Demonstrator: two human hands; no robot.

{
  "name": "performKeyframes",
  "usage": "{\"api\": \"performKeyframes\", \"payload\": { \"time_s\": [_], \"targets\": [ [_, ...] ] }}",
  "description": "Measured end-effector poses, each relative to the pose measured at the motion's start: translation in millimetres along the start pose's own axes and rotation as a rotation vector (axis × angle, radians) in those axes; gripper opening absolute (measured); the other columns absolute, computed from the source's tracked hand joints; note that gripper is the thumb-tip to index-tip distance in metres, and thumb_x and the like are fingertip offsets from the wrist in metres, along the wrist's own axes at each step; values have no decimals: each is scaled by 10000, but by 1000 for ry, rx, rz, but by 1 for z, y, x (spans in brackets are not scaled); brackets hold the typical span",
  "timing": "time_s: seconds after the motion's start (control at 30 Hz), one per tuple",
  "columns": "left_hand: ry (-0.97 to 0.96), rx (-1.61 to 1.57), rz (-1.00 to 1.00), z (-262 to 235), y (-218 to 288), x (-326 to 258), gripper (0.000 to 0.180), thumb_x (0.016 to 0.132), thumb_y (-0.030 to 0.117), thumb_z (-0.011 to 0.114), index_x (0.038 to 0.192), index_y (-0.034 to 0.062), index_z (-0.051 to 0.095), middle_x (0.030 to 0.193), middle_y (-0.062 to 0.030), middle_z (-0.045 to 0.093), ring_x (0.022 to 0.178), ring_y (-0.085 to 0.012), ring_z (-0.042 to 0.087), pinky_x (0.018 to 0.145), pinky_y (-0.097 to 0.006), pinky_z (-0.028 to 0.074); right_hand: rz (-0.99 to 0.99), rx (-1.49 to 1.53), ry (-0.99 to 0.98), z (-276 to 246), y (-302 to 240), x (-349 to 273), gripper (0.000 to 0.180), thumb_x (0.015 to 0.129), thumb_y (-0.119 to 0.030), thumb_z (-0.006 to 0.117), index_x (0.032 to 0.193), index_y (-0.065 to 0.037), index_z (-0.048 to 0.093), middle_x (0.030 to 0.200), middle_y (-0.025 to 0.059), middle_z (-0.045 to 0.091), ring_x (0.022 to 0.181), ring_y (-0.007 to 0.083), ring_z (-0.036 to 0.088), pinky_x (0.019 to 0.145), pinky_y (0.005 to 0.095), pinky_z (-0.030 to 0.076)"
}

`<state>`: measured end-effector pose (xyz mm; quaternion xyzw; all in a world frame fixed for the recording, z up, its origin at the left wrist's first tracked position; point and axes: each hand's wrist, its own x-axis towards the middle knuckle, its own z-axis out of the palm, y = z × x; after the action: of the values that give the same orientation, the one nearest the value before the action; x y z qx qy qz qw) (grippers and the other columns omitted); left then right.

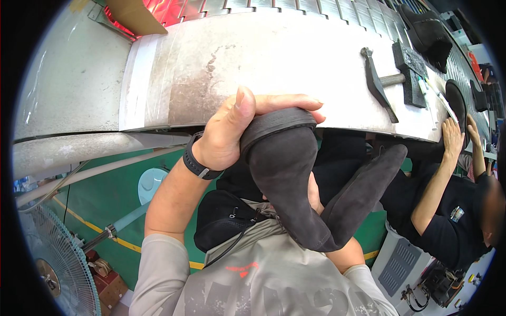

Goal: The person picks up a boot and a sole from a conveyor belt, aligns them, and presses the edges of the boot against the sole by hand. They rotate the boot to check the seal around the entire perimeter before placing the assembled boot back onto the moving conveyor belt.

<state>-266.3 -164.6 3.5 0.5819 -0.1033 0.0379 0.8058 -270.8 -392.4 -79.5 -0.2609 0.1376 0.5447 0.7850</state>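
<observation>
A dark grey suede boot [284, 163] is in front of my chest, its black sole edge turned up toward the bench and its soft shaft [363, 197] bent off to the right. My left hand [237, 126] lies along the sole at the upper end, thumb raised and fingers reaching across it. A dark band circles that wrist. Behind the boot, my right hand [314, 195] holds it from the far side; most of its fingers are hidden by the suede.
On the pale bench [253, 58] beyond lie a hammer [377, 84], black blocks [414, 95] and pens [435, 97]. Another boot [424, 34] rests on the slatted conveyor [363, 18]. At right a co-worker [448, 210] handles a dark shoe. A fan [52, 268] stands lower left.
</observation>
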Motion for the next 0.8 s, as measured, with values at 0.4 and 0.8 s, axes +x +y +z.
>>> {"api": "performKeyframes", "payload": {
  "time_s": [0.4, 0.8],
  "targets": [
    [-17, 96, -43, 2, 5, 8, 967, 1074, 732, 259, 1444, -85, 620, 1360, -301, 689, 1256, -360, 676, 1127, -456, 507, -426, -618, 57, 21, -17, -32, 801, 1094, -538, 492, 1622, 27, 282, 1426, 226, 551, 1204, 264, 639, 982, 388, 563],
    [-12, 122, -159, 4, 39, 19, 658, 1014, 387, 530, 1405, -133, 631, 1381, -257, 702, 1244, -277, 692, 1122, -381, 513, -661, -1505, 591, 49, -23, -46, 893, 1075, -321, 688, 1665, 8, 106, 1559, 178, 397, 1372, 179, 491, 1167, 353, 404]
  ]
}}
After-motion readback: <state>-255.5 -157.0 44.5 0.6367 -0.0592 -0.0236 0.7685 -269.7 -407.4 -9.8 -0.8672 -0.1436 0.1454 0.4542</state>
